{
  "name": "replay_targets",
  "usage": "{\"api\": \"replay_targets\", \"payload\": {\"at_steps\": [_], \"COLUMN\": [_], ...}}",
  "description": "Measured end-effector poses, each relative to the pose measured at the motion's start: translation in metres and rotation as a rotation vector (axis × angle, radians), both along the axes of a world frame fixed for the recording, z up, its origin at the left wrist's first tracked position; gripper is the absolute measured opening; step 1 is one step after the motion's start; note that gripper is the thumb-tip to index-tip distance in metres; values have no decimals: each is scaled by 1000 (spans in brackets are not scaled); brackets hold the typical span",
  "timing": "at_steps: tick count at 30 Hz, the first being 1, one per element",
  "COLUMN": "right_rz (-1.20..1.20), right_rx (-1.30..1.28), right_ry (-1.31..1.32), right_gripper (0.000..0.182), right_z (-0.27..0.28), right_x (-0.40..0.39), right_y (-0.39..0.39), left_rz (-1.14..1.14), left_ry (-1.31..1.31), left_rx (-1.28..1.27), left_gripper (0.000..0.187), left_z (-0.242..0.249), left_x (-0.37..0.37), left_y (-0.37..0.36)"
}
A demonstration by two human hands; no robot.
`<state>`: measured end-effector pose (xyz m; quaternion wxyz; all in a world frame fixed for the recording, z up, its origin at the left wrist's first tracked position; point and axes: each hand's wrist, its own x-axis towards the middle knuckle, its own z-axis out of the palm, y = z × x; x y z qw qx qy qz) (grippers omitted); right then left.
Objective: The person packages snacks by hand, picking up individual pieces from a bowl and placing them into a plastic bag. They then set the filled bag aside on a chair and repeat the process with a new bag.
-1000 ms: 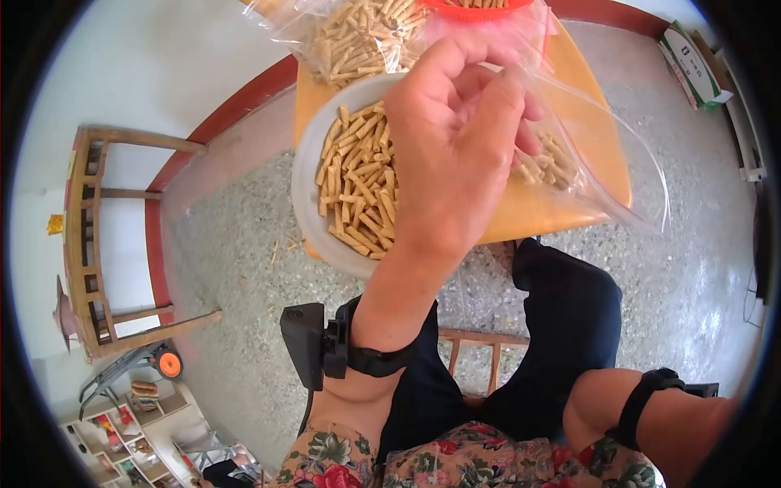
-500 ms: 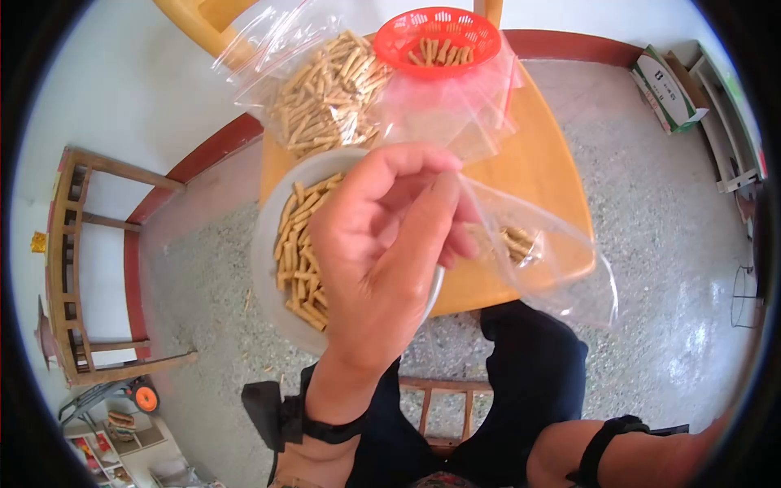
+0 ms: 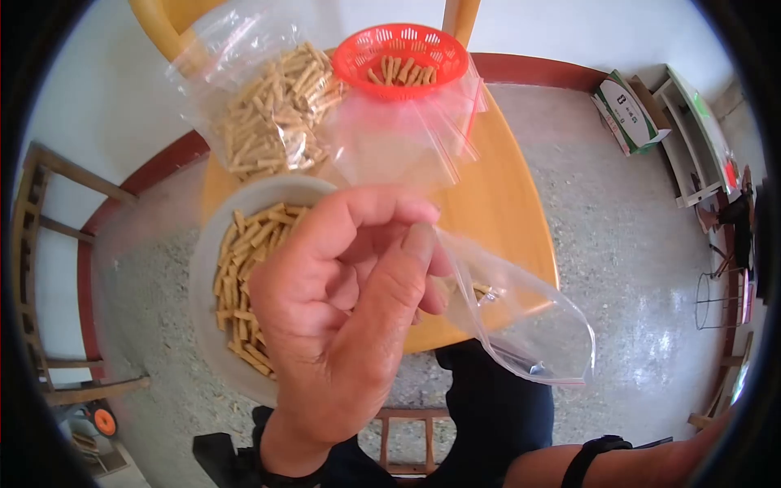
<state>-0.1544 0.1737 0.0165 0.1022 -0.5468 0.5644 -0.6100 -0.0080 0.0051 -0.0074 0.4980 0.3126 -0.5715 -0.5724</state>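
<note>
My left hand (image 3: 358, 285) pinches the corner of a clear zip bag (image 3: 529, 301) between thumb and fingertips. The bag hangs off to the right above the chair seat's edge, its wide end gaping toward the lower right. A few short tan sticks (image 3: 486, 291) show through the plastic. Just behind and left of that hand is a pale bowl (image 3: 213, 358) of similar tan sticks (image 3: 244, 276), partly hidden by the hand. My right forearm (image 3: 643, 468), with a black strap, reaches toward the right edge; its hand is out of the picture.
On the wooden chair seat (image 3: 496, 195) lie a large clear bag full of sticks (image 3: 281, 110) and flat empty zip bags (image 3: 390, 142). A red basket (image 3: 399, 91) with several sticks rests at the back. A cardboard box (image 3: 626, 114) stands right, a wooden frame (image 3: 28, 244) left.
The view has shifted, so the chair and its contents appear farther left and lower. My left hand keeps its pinch on the bag, whose free end now gapes wider.
</note>
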Motion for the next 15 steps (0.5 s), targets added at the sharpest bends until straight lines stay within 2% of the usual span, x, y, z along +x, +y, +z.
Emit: {"api": "replay_targets", "payload": {"at_steps": [3, 15], "right_rz": [-7, 29], "right_rx": [-31, -187], "right_ry": [-20, -60], "right_gripper": [43, 48], "right_z": [4, 33], "right_x": [1, 3], "right_y": [-2, 5], "left_rz": [5, -55], "left_ry": [6, -21], "left_rx": [87, 65], "left_gripper": [12, 13], "left_z": [4, 1], "left_x": [2, 6], "left_y": [0, -5]}}
